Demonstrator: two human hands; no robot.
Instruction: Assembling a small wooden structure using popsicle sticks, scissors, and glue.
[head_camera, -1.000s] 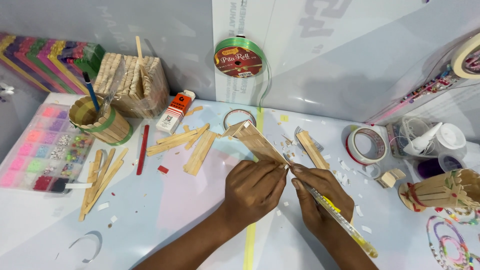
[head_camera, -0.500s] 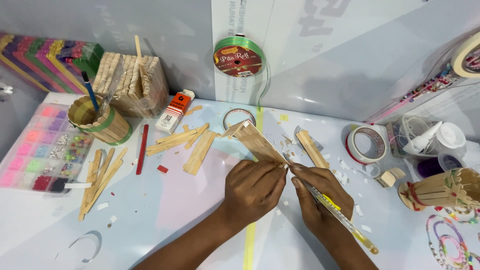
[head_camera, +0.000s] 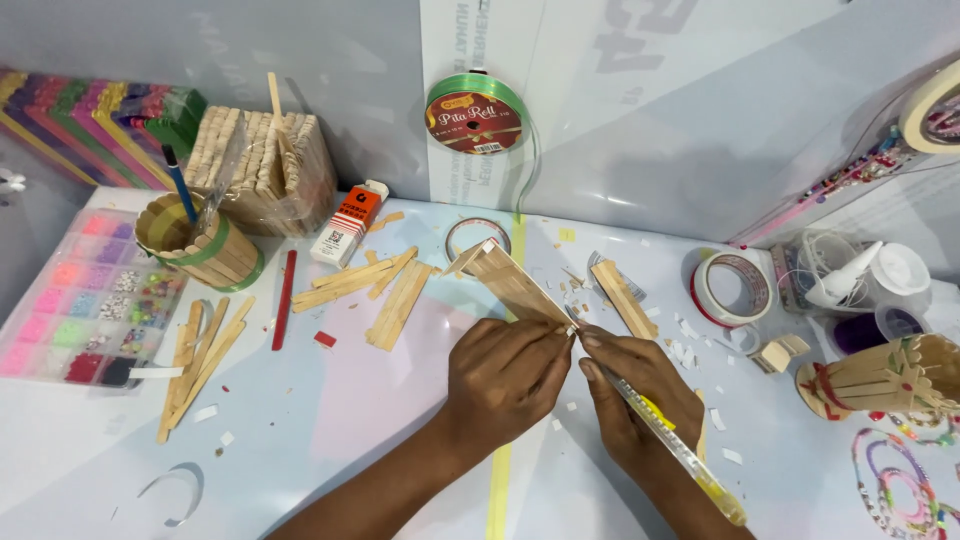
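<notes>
Trimming looks underway: left hand (head_camera: 505, 375) pinches the stick panel (head_camera: 515, 283) while right hand (head_camera: 640, 400), clamped on a cutter (head_camera: 680, 455), needs a steady slice.

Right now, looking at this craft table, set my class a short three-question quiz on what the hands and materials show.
1. True or false: the left hand grips a panel of joined wooden sticks.
2. What does the right hand hold? A) scissors B) a clear, yellow-marked craft knife C) a paintbrush
3. Fill in: the green ribbon spool leans against the ___.

Key
1. True
2. B
3. Wall: it stands at the table's back edge, behind the hands.
</notes>
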